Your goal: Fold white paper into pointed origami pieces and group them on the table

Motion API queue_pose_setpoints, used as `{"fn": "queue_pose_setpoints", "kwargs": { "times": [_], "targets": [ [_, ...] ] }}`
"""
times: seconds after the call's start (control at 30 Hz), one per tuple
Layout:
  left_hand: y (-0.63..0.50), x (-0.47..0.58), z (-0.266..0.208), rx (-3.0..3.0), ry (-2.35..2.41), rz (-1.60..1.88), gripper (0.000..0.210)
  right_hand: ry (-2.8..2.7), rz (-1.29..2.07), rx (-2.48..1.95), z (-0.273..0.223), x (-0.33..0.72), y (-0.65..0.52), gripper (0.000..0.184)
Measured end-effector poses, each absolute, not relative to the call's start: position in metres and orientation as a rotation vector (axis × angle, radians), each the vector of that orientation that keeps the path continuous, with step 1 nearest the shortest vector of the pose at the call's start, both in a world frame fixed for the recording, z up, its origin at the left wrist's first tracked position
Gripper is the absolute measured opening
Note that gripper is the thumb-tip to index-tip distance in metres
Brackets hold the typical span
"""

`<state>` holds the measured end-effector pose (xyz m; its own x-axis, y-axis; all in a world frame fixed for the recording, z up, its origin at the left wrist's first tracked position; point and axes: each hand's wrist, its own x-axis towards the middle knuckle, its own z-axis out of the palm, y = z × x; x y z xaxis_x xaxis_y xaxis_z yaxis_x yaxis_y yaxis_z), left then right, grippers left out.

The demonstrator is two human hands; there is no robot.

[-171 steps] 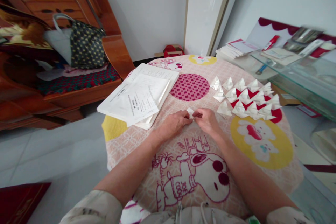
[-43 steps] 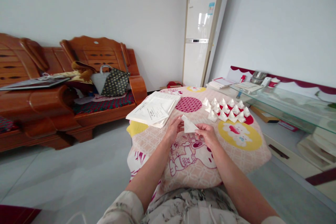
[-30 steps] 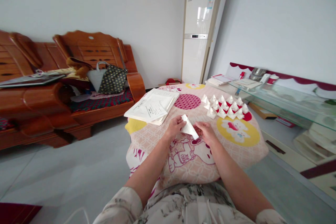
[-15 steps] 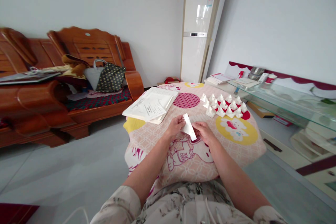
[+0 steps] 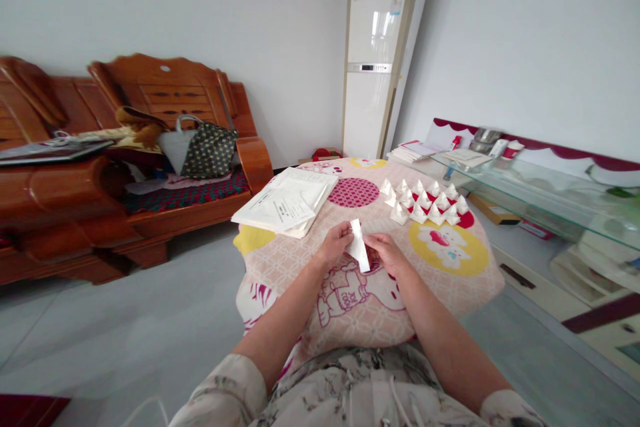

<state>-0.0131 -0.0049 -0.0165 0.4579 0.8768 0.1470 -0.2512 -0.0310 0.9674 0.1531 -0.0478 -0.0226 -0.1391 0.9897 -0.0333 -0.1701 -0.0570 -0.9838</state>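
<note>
A folded strip of white paper (image 5: 359, 248) is held between my two hands above the cloth-covered table (image 5: 295, 273). My left hand (image 5: 336, 244) pinches its left edge near the upper part. On the other side, my right hand (image 5: 384, 252) has its fingers closed at the paper's right edge; some of those fingertips are hidden behind it. Several small pointed folded-paper pieces (image 5: 424, 200) stand in rows at the table's right rear. To the left lies a stack of printed sheets (image 5: 280, 203).
A glass-topped cabinet (image 5: 545, 190) with cups and papers runs along the right. At the left stands a wooden sofa (image 5: 175, 90) holding a grey bag (image 5: 176, 147) and clothes. A tall white air conditioner (image 5: 369, 107) is in the corner behind the table.
The paper strip has turned a little more upright and looks narrower. The right hand's fingers have shifted slightly left along its edge, and the camera view has moved slightly.
</note>
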Motion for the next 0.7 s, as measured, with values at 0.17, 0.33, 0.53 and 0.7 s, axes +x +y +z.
{"fn": "queue_pose_setpoints", "kwargs": {
  "times": [0.17,0.33,0.53,0.7],
  "targets": [
    [-0.0047,-0.0119,-0.0176,1.284,0.615,0.996,0.041,-1.134,1.433,-1.029,-0.0231,0.1525,-0.0473,0.036],
    [-0.0059,-0.0116,-0.0170,1.261,0.586,0.996,0.043,-1.142,1.442,-1.031,-0.0217,0.1521,-0.0480,0.038],
    [-0.0056,-0.0114,-0.0164,1.241,0.590,0.984,0.047,-1.153,1.450,-1.033,-0.0217,0.1525,-0.0471,0.038],
    [-0.0075,-0.0108,-0.0128,1.211,0.620,0.996,0.046,-1.151,1.429,-1.030,-0.0195,0.1512,-0.0476,0.037]
  ]
}}
